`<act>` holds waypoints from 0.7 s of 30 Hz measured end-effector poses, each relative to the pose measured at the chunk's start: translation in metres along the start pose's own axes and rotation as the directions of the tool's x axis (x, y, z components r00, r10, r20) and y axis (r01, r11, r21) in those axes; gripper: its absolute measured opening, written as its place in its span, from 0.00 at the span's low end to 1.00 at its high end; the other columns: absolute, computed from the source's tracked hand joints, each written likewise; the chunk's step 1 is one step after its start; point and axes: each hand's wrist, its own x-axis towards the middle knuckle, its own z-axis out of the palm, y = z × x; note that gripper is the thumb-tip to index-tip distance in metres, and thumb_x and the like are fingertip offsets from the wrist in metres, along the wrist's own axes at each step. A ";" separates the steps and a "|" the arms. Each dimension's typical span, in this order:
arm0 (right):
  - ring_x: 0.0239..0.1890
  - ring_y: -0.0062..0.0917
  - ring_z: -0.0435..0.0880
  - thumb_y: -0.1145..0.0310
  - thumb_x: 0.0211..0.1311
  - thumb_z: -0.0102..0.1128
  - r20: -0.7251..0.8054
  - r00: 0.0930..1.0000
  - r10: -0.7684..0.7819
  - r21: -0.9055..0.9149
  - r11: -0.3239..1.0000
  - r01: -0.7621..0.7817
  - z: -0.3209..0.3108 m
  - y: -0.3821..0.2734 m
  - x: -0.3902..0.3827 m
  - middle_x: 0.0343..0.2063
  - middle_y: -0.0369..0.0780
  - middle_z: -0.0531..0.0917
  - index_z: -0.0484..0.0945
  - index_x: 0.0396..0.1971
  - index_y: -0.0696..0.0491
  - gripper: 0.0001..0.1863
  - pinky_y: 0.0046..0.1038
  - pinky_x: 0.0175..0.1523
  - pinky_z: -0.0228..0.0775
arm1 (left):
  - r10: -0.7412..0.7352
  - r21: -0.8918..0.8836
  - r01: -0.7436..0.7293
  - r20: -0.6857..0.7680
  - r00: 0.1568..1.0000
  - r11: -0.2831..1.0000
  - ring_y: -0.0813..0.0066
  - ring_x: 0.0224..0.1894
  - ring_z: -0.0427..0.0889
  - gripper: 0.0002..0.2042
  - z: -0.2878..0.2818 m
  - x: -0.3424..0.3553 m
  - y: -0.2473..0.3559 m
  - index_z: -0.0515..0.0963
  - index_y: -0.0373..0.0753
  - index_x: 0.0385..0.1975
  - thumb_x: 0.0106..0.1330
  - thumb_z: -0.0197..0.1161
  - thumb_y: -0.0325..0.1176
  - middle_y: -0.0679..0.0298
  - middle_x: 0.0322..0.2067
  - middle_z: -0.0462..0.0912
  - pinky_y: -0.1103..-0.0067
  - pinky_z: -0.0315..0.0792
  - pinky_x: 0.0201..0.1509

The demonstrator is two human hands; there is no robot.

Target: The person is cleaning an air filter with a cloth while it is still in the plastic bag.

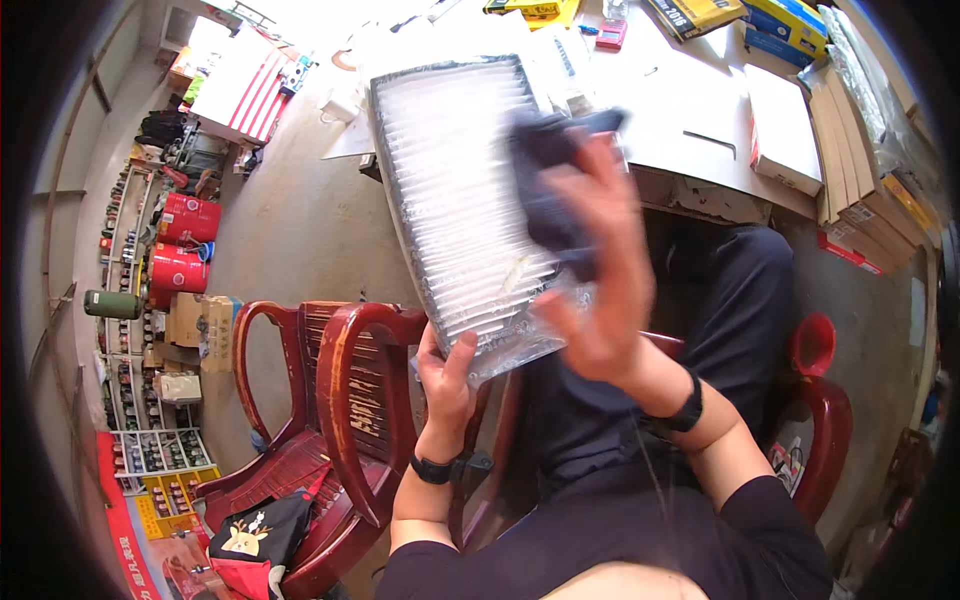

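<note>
A rectangular white pleated air filter point(445, 190) with a dark edge, in a clear plastic wrapper point(520, 352), is tilted up over my lap. My left hand point(448, 380) grips its near lower corner, thumb on the front face. Motion smears my right hand point(610, 270), which is raised before the filter's right side. Its fingers hold a dark blue cloth point(545, 185) against or just above the pleats; whether it touches them I cannot tell. The cloth hides the filter's right edge.
Beyond the filter is a white table point(690, 110) with a white box point(780, 130), yellow boxes and a small red device point(611, 35). Brown cartons point(850, 160) stand at its right. A worn red wooden chair point(350, 400) is at my left. Red drums point(180, 270) stand near the shelves.
</note>
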 end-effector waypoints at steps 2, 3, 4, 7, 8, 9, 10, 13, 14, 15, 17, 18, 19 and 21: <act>0.74 0.50 0.43 0.45 0.57 0.59 0.278 0.958 0.070 -0.165 0.986 -0.024 0.025 -0.005 -0.009 0.70 0.52 0.55 0.73 0.59 0.50 0.34 0.50 0.73 0.34 | -0.034 0.072 0.031 0.035 0.999 0.997 0.76 0.48 0.77 0.18 -0.005 -0.003 -0.008 0.72 0.32 0.54 0.66 0.61 0.26 0.62 0.47 0.79 0.77 0.69 0.56; 0.74 0.51 0.44 0.49 0.54 0.64 0.334 0.933 0.136 -0.188 0.979 -0.075 0.042 -0.001 -0.017 0.70 0.49 0.55 0.72 0.61 0.44 0.33 0.52 0.73 0.35 | -0.039 0.061 0.036 0.036 0.999 0.997 0.76 0.48 0.77 0.18 -0.007 -0.003 -0.013 0.72 0.32 0.54 0.66 0.61 0.26 0.62 0.47 0.79 0.77 0.69 0.56; 0.74 0.49 0.45 0.54 0.53 0.66 0.341 0.932 0.121 -0.272 0.962 -0.025 0.053 0.006 -0.023 0.70 0.47 0.56 0.72 0.61 0.43 0.33 0.53 0.73 0.37 | -0.007 0.014 0.006 0.017 1.000 1.000 0.76 0.48 0.77 0.18 -0.006 -0.003 -0.019 0.71 0.32 0.55 0.65 0.60 0.25 0.63 0.47 0.79 0.77 0.68 0.56; 0.73 0.44 0.50 0.66 0.50 0.69 0.331 0.933 0.141 -0.361 0.932 -0.013 0.068 0.024 -0.031 0.69 0.44 0.59 0.71 0.59 0.42 0.32 0.53 0.72 0.42 | 0.028 -0.009 -0.028 -0.010 1.000 1.000 0.75 0.49 0.77 0.19 -0.013 -0.001 -0.020 0.71 0.31 0.56 0.64 0.59 0.23 0.62 0.47 0.80 0.77 0.68 0.57; 0.72 0.43 0.53 0.69 0.50 0.69 0.275 0.951 0.144 -0.394 0.919 -0.025 0.068 0.028 -0.030 0.67 0.43 0.62 0.73 0.56 0.43 0.29 0.52 0.72 0.42 | 0.016 -0.044 -0.015 0.009 1.000 0.999 0.74 0.49 0.76 0.19 -0.017 0.000 -0.017 0.71 0.31 0.56 0.64 0.59 0.24 0.61 0.48 0.80 0.77 0.67 0.58; 0.71 0.44 0.54 0.65 0.50 0.70 0.181 0.975 0.129 -0.430 0.902 -0.039 0.069 0.038 -0.029 0.64 0.44 0.64 0.73 0.53 0.44 0.28 0.55 0.71 0.43 | 0.007 -0.077 -0.005 0.034 0.999 0.997 0.74 0.50 0.76 0.19 -0.020 0.001 -0.015 0.71 0.30 0.55 0.64 0.60 0.25 0.61 0.48 0.80 0.76 0.67 0.58; 0.70 0.45 0.55 0.69 0.49 0.70 0.100 0.986 0.131 -0.441 0.894 -0.074 0.065 0.045 -0.028 0.63 0.45 0.65 0.72 0.53 0.46 0.28 0.52 0.71 0.45 | 0.046 -0.062 -0.045 0.030 0.998 0.997 0.74 0.50 0.76 0.20 -0.021 0.001 -0.017 0.71 0.30 0.55 0.64 0.62 0.27 0.60 0.49 0.79 0.76 0.67 0.58; 0.64 0.40 0.66 0.77 0.57 0.64 -0.105 0.964 0.242 -0.128 0.959 -0.255 0.050 0.067 -0.027 0.58 0.51 0.68 0.68 0.52 0.55 0.23 0.36 0.67 0.56 | 0.082 -0.056 -0.080 0.032 0.996 0.995 0.74 0.50 0.76 0.20 -0.024 0.002 -0.016 0.71 0.30 0.55 0.64 0.63 0.29 0.60 0.49 0.79 0.76 0.67 0.58; 0.60 0.35 0.69 0.77 0.59 0.62 -0.094 0.914 0.394 0.106 0.917 -0.384 0.048 0.060 -0.027 0.55 0.50 0.70 0.66 0.52 0.57 0.22 0.32 0.63 0.60 | 0.085 -0.058 -0.083 0.029 0.996 0.995 0.74 0.50 0.76 0.20 -0.027 0.002 -0.015 0.71 0.30 0.55 0.64 0.63 0.29 0.60 0.49 0.79 0.76 0.67 0.58; 0.56 0.29 0.73 0.77 0.61 0.61 -0.046 0.846 0.531 0.329 0.808 -0.489 0.046 0.053 -0.027 0.52 0.48 0.72 0.65 0.52 0.58 0.20 0.28 0.60 0.64 | 0.082 -0.034 -0.080 0.065 0.995 0.996 0.74 0.51 0.76 0.21 -0.029 0.001 -0.014 0.71 0.30 0.55 0.64 0.64 0.29 0.60 0.49 0.79 0.76 0.67 0.59; 0.50 0.21 0.74 0.78 0.62 0.60 -0.086 0.882 0.464 0.305 0.855 -0.420 0.041 0.057 -0.028 0.48 0.42 0.74 0.64 0.51 0.58 0.20 0.23 0.56 0.66 | 0.081 -0.014 -0.080 0.101 0.992 0.997 0.73 0.51 0.76 0.21 -0.031 0.001 -0.013 0.71 0.30 0.55 0.63 0.65 0.29 0.60 0.49 0.79 0.76 0.67 0.59; 0.49 0.21 0.74 0.78 0.62 0.60 -0.074 0.873 0.482 0.338 0.836 -0.433 0.037 0.052 -0.027 0.47 0.41 0.74 0.64 0.51 0.58 0.20 0.23 0.56 0.66 | 0.047 -0.009 -0.046 0.154 0.987 0.999 0.73 0.52 0.76 0.23 -0.031 0.001 -0.012 0.70 0.30 0.56 0.63 0.65 0.30 0.60 0.49 0.79 0.76 0.66 0.60; 0.49 0.21 0.74 0.79 0.61 0.60 -0.060 0.864 0.500 0.370 0.815 -0.446 0.033 0.048 -0.027 0.46 0.41 0.75 0.65 0.50 0.58 0.19 0.22 0.56 0.66 | 0.013 -0.003 -0.013 0.206 0.978 1.000 0.73 0.53 0.76 0.25 -0.033 0.000 -0.012 0.69 0.30 0.57 0.62 0.66 0.31 0.60 0.50 0.79 0.76 0.65 0.61; 0.48 0.20 0.74 0.80 0.60 0.60 -0.060 0.865 0.498 0.315 0.832 -0.457 0.024 0.046 -0.028 0.45 0.40 0.75 0.66 0.49 0.57 0.19 0.21 0.54 0.66 | 0.008 0.036 -0.018 0.261 0.965 0.999 0.71 0.55 0.75 0.30 -0.032 0.002 -0.011 0.66 0.30 0.60 0.59 0.69 0.32 0.58 0.53 0.77 0.75 0.64 0.63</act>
